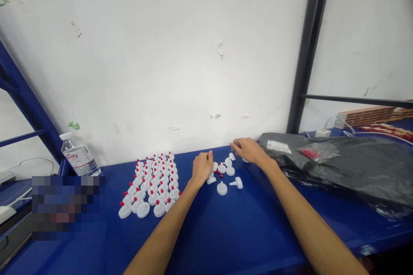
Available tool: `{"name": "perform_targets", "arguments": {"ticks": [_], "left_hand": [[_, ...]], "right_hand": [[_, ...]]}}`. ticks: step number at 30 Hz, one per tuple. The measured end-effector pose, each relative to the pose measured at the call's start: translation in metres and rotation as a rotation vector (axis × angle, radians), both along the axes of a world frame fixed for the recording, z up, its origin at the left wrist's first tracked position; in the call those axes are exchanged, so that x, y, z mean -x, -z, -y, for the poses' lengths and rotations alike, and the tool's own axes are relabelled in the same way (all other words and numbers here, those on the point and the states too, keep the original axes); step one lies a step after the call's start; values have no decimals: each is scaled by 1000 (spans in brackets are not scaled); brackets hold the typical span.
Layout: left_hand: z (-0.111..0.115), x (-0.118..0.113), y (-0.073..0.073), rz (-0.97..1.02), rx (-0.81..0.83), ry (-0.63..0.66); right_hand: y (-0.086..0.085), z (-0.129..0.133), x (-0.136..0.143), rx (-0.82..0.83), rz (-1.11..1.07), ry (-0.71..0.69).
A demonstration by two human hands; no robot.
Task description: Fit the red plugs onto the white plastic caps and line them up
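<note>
My left hand (pixel 203 166) is closed, with its fingers curled beside a loose group of white nozzle caps (pixel 230 171). What it holds, if anything, is hidden behind the fingers. Farther right, my right hand (pixel 247 149) is bent down with its fingertips drawn together near the wall; nothing in them can be made out. Small red tips (pixel 221 175) lie among the loose caps. A nozzle cap on its side (pixel 238 183) and an upright one (pixel 222 188) sit nearer me. Left of my hands stand rows of white caps fitted with red tips (pixel 155 185).
The blue table (pixel 226 232) meets a white wall behind. A water bottle (pixel 79 154) stands at the left. At the right lies a dark plastic bag (pixel 348 167) with a small clear bag of red pieces (pixel 311 154) on top. A black post (pixel 305 51) rises behind it.
</note>
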State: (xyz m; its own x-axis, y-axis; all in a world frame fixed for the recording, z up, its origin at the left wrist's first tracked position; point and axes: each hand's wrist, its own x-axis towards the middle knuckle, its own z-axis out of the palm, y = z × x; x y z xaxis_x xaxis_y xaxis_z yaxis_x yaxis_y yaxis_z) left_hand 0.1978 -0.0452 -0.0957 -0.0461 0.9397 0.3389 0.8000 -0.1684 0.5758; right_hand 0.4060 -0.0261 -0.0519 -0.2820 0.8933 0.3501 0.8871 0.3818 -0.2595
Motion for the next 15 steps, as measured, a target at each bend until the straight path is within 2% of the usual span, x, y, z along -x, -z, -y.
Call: {"name": "perform_targets", "arguments": {"ticks": [8, 15], "left_hand": [[1, -4, -7, 185, 10, -18], [-3, -2, -3, 400, 58, -52]], "right_hand": [[1, 2, 4, 2, 28, -14], [2, 2, 7, 1, 49, -31]]}}
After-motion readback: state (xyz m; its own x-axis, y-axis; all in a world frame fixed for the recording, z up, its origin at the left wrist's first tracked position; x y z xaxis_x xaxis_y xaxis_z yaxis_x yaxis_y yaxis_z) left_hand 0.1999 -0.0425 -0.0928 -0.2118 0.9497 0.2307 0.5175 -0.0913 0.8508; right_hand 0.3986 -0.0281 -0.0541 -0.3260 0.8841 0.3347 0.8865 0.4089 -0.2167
